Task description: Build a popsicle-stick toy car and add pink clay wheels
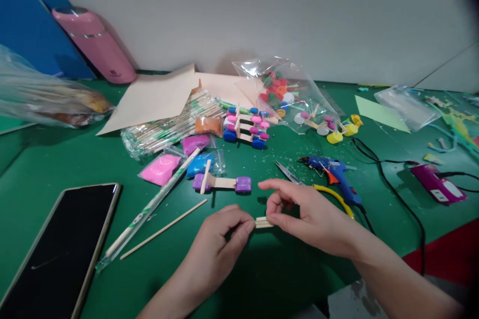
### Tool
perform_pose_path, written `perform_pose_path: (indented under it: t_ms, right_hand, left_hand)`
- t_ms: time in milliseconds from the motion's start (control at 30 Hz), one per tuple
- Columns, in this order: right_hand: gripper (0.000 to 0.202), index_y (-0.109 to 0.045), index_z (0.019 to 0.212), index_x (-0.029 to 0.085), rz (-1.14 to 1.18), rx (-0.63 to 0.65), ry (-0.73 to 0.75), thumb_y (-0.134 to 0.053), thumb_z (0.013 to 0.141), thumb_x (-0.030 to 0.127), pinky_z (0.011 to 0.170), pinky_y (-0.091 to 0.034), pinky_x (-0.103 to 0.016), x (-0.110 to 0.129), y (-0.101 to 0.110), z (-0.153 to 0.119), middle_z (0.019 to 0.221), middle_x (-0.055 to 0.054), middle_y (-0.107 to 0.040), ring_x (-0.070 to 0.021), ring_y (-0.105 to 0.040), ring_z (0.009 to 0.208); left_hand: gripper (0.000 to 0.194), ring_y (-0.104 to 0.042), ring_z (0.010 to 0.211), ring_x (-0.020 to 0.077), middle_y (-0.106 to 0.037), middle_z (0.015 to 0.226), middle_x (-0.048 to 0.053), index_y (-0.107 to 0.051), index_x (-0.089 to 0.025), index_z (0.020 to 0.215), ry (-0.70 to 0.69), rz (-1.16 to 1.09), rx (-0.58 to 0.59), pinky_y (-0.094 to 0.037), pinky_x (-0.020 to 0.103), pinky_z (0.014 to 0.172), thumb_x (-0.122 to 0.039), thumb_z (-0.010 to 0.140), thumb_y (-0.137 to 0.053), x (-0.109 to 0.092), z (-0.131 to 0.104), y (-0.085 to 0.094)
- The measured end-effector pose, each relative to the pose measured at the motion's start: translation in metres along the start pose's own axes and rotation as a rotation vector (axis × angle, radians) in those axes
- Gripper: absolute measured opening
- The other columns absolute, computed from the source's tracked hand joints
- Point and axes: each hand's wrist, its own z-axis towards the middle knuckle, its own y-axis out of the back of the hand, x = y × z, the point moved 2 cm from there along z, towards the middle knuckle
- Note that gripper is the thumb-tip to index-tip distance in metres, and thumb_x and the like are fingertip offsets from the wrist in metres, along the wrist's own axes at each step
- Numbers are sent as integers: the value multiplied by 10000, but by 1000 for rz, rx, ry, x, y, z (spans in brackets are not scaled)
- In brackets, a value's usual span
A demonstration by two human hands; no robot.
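A few short wooden stick pieces (264,223) lie side by side between my two hands. My left hand (220,237) pinches their left end between thumb and fingers. On the other end, the thumb and curled fingers of my right hand (310,212) close, while its index finger points out to the left. Just beyond is a wooden piece (223,183) with purple clay blocks at both ends and a small stick across its left part. A thin wooden stick (164,229) rests on the green table to the left, near a wrapped pair of chopsticks (149,209).
Behind my right hand lie scissors (288,173) with yellow handles and a blue glue gun (333,172), its cord trailing right. Clay packets (160,169), stacked clay-and-stick pieces (245,132) and bagged chopsticks (172,127) fill the back. A phone (60,244) lies at left; a purple power strip (437,182) at right.
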Motion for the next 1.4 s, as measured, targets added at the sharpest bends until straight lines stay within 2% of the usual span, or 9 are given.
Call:
perform_pose_path:
  t_ms: [500,667,833,967,1067,1167,1400]
  right_hand:
    - [460,-431,1204,285,-15,6,21,-533,782,134,685,-430,-213,0,1,-1,810,55,-619,-89,-564,725]
    - [339,-437,1199,266,31,-58,43,-457,862,233,691,-445,-233,-3,4,-3,899,4,-626,-120,-576,797]
    - [221,-540,1074,261,88,-147,30,-436,880,288,741,-454,-246,-9,4,-4,953,-16,-620,-144,-585,879]
    - [185,-581,961,223,154,-190,9,-445,872,312,667,-454,-228,-17,-6,-7,876,-25,-600,-135,-575,786]
    - [180,-583,971,216,194,-183,66,-530,824,305,660,-443,-221,-21,-14,-10,894,-27,-567,-126,-545,770]
    - [269,-574,1029,229,168,-162,147,-608,769,291,714,-440,-236,-20,-20,-12,978,-38,-546,-139,-536,841]
    - [306,-567,1047,227,147,-208,240,-631,749,259,779,-448,-272,-18,-27,-13,974,-48,-560,-164,-546,905]
  left_hand:
    - [245,-470,618,120,-487,652,-17,-563,-174,679,19,-48,-3,-354,213,574,-277,846,-416,-1,0,0]
    - [246,-465,620,122,-485,651,-17,-557,-173,670,30,-91,-1,-355,213,581,-287,842,-424,-2,-1,2]
    - [238,-442,603,115,-474,638,-24,-549,-170,654,68,-168,-10,-341,204,562,-292,831,-447,-5,0,6]
    - [236,-403,573,105,-451,614,-33,-541,-166,635,101,-225,-25,-313,196,522,-296,819,-468,-4,0,7]
    - [234,-384,560,102,-428,590,-41,-543,-164,639,119,-265,-22,-299,197,508,-302,815,-472,-2,0,6]
    - [237,-375,564,102,-425,594,-41,-545,-162,642,126,-286,-13,-294,199,513,-311,813,-475,-1,-1,6]
    - [237,-363,556,101,-406,580,-44,-534,-162,626,125,-303,-1,-288,202,513,-310,804,-485,-2,1,6]
